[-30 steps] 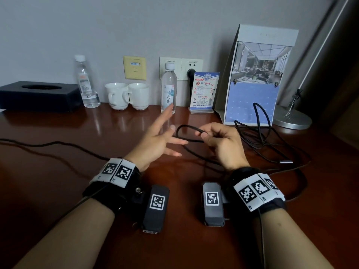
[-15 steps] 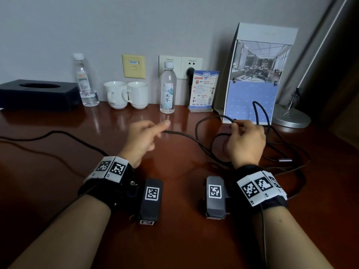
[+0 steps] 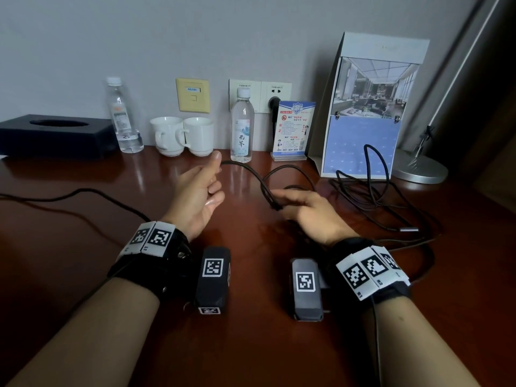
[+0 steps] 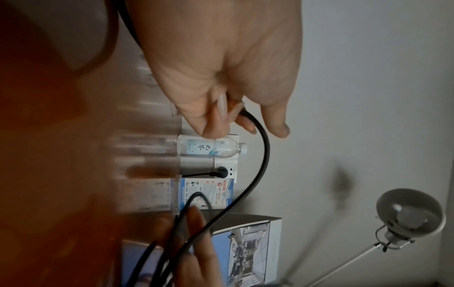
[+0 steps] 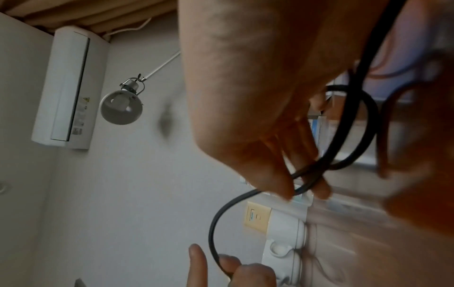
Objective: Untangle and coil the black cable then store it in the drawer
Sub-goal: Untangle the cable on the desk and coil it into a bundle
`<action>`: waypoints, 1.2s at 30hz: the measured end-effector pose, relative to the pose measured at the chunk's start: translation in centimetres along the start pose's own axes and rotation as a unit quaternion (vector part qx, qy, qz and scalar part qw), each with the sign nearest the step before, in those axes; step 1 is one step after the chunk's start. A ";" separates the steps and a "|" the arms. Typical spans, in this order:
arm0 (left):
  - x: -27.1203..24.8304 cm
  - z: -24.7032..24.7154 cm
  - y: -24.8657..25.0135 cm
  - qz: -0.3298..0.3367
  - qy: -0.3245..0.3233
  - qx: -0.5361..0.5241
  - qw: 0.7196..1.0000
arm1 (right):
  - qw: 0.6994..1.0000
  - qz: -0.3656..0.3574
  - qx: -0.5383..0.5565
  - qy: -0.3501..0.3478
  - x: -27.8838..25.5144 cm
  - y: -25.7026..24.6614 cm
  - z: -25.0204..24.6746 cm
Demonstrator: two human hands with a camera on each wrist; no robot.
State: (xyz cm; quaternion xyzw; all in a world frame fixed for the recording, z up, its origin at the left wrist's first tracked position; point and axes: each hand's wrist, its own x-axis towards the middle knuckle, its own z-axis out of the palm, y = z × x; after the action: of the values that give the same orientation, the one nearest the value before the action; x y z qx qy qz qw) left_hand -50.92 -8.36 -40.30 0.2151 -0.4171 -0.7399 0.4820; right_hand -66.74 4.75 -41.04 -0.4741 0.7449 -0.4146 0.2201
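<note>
The left hand (image 3: 199,191) pinches one end of the black cable (image 3: 252,174) above the desk (image 3: 83,247); the right hand (image 3: 310,212) grips crossed strands just beside it; the rest lies tangled further right.

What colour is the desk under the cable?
Glossy reddish-brown wood, clearest in the head view.

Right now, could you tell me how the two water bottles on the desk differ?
The left bottle is nearly empty, with water only at its base; the middle bottle looks full. The left bottle stands between the tissue box and the cups; the middle bottle stands before the wall sockets. Both are clear, upright and white-capped.
</note>
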 end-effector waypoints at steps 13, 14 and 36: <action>1.4 -2.6 1.2 0.001 0.135 0.003 0.991 | 0.947 0.053 -0.177 0.263 0.4 1.4 -1.3; 1.1 -2.0 0.8 0.010 0.143 0.054 0.988 | 0.938 0.033 -0.184 0.293 0.4 1.3 -1.2; -2.4 1.8 -2.7 0.104 -0.136 0.429 0.887 | 0.944 -0.144 -0.157 0.252 -0.2 -0.3 -0.8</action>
State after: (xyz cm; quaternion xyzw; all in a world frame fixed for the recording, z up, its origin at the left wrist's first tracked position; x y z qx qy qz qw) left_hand -52.61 -5.02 -41.70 0.2531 -0.7754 -0.4567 0.3552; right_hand -67.02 5.17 -40.35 -0.4848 0.7551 -0.4262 -0.1145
